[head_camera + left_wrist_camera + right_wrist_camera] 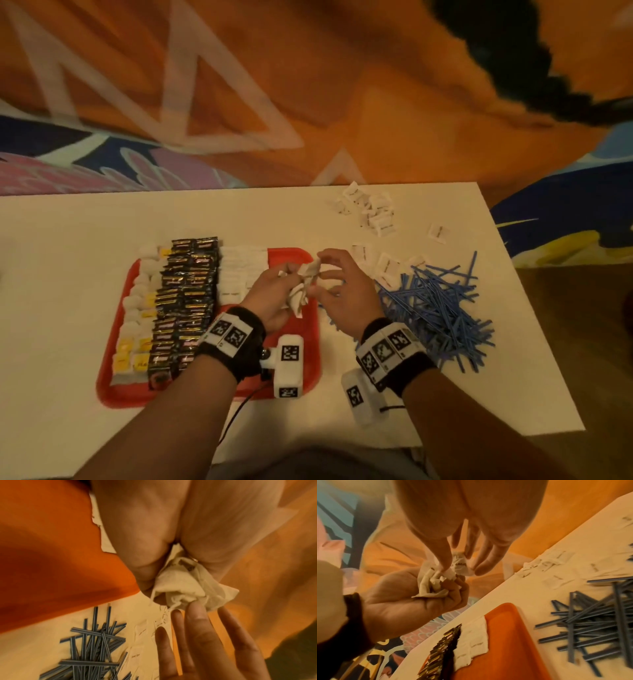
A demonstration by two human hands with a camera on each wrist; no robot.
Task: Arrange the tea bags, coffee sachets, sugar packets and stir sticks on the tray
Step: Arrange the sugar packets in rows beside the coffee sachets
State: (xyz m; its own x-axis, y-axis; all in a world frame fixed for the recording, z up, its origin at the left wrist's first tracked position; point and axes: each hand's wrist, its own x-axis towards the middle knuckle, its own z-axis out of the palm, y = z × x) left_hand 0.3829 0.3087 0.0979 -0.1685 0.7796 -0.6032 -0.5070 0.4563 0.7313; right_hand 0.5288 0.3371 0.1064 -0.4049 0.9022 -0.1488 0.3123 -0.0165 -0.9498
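Sugar packets (303, 286) bunched in my left hand (270, 294), above the red tray (308, 342).
Left fingers clamped round the bunch; right hand (342, 291) pinching one packet from it, other fingers spread; blue stir sticks (438, 305) piled rightmost on the table (68, 308).

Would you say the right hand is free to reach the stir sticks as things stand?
Probably yes. The stir sticks lie loose on the table just beside the right hand, with nothing between. Its fingers only pinch at the sugar packets bunched in the left hand, so it would have to let go first.
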